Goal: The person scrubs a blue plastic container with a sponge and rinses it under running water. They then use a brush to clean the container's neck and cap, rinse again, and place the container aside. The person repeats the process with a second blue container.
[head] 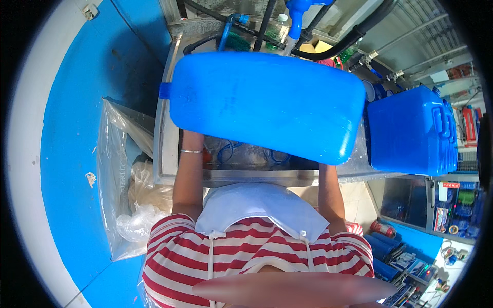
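Note:
A large blue plastic jug [265, 104] lies tilted across the stainless steel sink [246, 179], one broad face toward me. Both my forearms, the left [188, 173] with a light bracelet and the right [330, 192], run up under the jug's near edge and support it. My left hand and my right hand are hidden behind it. A blue tab [165, 91] juts from its left end. Past its far edge is a blue faucet [296, 21], with what looks like water coming down from its mouth. Thin blue loops [227, 152] lie in the basin.
More blue jugs [404, 133] with handles stand on the counter to the right. Black hoses [346, 42], a green scrubbing pad [237, 41] and a clear bottle [277, 30] are behind the sink. Left hangs a clear plastic bag [115, 161] by the blue wall [73, 134].

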A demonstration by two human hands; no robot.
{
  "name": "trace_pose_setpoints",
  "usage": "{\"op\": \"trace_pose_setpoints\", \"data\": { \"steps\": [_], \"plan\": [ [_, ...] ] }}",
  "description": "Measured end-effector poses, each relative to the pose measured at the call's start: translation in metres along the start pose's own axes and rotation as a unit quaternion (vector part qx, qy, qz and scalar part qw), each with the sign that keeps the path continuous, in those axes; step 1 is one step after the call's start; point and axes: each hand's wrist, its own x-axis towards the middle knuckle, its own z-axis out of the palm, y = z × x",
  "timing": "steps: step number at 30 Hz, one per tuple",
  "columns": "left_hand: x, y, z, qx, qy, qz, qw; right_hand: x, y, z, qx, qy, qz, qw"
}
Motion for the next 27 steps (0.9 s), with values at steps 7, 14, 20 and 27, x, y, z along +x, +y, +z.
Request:
{"op": "trace_pose_setpoints", "data": {
  "steps": [7, 14, 20, 27],
  "plan": [
    [0.017, -0.089, -0.014, -0.139, 0.026, -0.067, 0.988, -0.036, -0.043, 0.100, -0.219, 0.258, -0.062, 0.939],
    [0.032, -0.110, -0.019, 0.026, 0.138, -0.328, 0.934, -0.067, -0.064, 0.117, -0.314, 0.365, -0.038, 0.876],
    [0.064, -0.082, 0.004, 0.080, 0.046, -0.333, 0.938, -0.065, -0.044, 0.089, -0.188, 0.364, -0.030, 0.912],
    [0.064, 0.005, 0.037, 0.244, 0.017, -0.109, 0.963, -0.051, 0.012, 0.069, 0.022, 0.262, 0.020, 0.965]
  ]
}}
